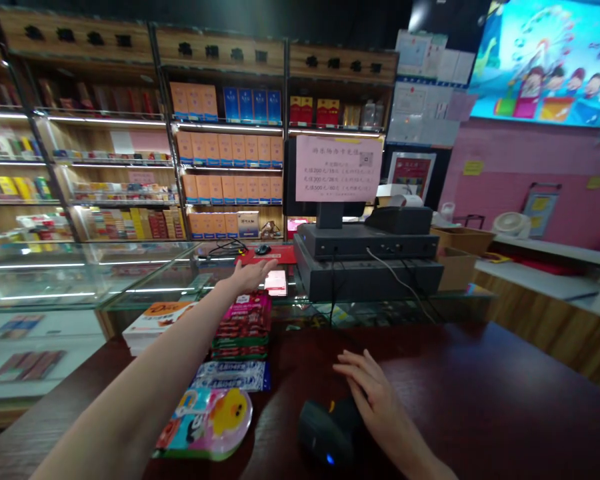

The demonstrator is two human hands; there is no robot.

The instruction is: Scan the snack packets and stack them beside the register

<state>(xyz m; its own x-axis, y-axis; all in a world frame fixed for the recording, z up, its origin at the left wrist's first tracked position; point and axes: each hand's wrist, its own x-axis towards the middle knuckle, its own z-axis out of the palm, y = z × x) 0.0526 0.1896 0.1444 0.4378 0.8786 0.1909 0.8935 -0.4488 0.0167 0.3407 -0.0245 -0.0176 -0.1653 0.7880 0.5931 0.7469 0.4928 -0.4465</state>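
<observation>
My left hand is stretched forward with its fingers extended, above the far end of a stack of pink-red snack packets. Just beyond its fingertips is a small pale pink and white item on the glass counter; I cannot tell whether they touch. My right hand hovers low over the dark table with loosely spread fingers, nothing visible in it. Left of it rests a black device with a blue light, shaped like a barcode scanner. Blue-and-white packets and a duck-patterned package lie near my left forearm.
White snack boxes stand left of my forearm. A dark cash register with trailing cables sits beyond the table on the glass display counter. A computer mouse lies on a red mat. Lit shelves of boxed goods line the back.
</observation>
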